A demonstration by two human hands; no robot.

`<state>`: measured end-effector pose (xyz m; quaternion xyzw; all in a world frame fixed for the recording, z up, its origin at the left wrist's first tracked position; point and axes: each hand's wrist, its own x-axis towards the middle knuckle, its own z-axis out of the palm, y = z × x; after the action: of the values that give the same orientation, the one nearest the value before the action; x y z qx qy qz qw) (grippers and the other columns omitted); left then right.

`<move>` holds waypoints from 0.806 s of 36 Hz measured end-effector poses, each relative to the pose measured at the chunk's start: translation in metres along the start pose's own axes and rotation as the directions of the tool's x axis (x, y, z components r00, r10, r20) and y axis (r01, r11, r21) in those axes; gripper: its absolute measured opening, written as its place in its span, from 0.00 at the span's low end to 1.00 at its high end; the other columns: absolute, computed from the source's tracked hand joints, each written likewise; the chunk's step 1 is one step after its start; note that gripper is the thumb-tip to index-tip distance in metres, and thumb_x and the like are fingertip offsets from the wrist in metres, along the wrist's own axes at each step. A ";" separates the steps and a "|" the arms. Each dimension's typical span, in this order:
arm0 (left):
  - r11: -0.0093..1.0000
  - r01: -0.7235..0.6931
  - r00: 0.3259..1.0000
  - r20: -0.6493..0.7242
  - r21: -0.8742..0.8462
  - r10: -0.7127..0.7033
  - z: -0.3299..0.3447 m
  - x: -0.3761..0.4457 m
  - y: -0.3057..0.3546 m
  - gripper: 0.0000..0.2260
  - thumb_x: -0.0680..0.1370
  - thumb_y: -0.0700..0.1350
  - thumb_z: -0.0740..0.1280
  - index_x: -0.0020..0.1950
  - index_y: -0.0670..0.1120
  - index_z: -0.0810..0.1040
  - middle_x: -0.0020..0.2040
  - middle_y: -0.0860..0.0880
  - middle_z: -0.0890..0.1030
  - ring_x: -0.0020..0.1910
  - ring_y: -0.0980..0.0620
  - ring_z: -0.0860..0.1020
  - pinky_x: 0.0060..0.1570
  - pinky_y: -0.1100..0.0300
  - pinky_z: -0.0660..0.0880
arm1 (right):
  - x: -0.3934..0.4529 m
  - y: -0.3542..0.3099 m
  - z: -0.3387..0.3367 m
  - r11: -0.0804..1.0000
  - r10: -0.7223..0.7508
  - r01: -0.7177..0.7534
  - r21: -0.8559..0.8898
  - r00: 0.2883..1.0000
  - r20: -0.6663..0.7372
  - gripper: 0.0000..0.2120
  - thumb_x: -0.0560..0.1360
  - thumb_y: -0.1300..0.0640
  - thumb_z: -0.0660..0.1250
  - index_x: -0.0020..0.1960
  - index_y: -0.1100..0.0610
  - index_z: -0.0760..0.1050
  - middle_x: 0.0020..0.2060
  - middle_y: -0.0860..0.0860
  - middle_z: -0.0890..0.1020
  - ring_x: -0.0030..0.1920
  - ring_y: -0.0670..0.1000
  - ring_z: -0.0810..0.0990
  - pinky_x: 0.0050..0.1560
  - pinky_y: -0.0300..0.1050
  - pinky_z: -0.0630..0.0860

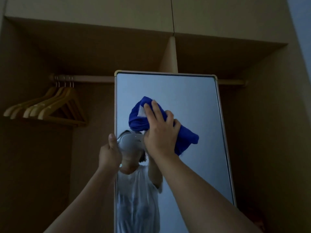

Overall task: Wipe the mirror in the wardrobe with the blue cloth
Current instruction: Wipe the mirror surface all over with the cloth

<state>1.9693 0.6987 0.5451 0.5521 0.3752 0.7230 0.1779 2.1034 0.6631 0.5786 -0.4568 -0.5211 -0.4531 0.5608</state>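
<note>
Both forearms reached up; the right hand (159,130) pressed the blue cloth (139,118) flat-fingered against the mirror (193,101) inside the wardrobe (262,115). Left hand (110,152) gripped the mirror's left edge. No writing was readable.

No text, label, brand, number or sign can be read anywhere.

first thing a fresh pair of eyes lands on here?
The blue cloth, bright against the dim wardrobe, pressed to the upper half of the mirror under the right hand. Next, the left hand gripping the mirror's left edge, lower down. Off to the left, wooden hangers bunch on the rail.
</note>
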 end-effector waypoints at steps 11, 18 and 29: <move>0.999 0.022 1.000 -0.015 0.024 -0.021 0.002 -0.002 0.001 0.28 0.80 0.60 0.47 0.29 0.42 0.67 0.26 0.44 0.68 0.26 0.49 0.67 0.34 0.55 0.66 | 0.058 0.041 -0.012 0.960 0.236 -0.222 -0.173 0.970 0.064 0.35 0.74 0.60 0.65 0.76 0.48 0.53 0.76 0.50 0.57 0.69 0.59 0.59 0.65 0.61 0.58; 0.999 0.026 1.000 0.004 0.028 -0.026 0.001 -0.003 0.004 0.27 0.80 0.58 0.47 0.31 0.43 0.70 0.28 0.44 0.73 0.29 0.47 0.73 0.31 0.58 0.68 | -0.015 0.002 -0.004 0.993 0.107 -0.105 -0.059 0.994 0.019 0.37 0.65 0.59 0.74 0.72 0.52 0.66 0.72 0.51 0.67 0.67 0.61 0.68 0.60 0.65 0.66; 0.998 0.054 0.998 0.025 -0.023 -0.053 -0.002 -0.007 0.010 0.28 0.81 0.58 0.48 0.38 0.37 0.73 0.30 0.42 0.73 0.30 0.45 0.73 0.30 0.58 0.67 | 0.015 0.007 -0.003 0.994 0.101 -0.098 -0.042 0.993 0.069 0.35 0.69 0.62 0.70 0.73 0.49 0.62 0.73 0.50 0.64 0.68 0.60 0.65 0.61 0.63 0.64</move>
<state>1.9710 0.6862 0.5475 0.5485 0.3789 0.7156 0.2085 2.1118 0.6605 0.5928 -0.5086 -0.5085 -0.4181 0.5550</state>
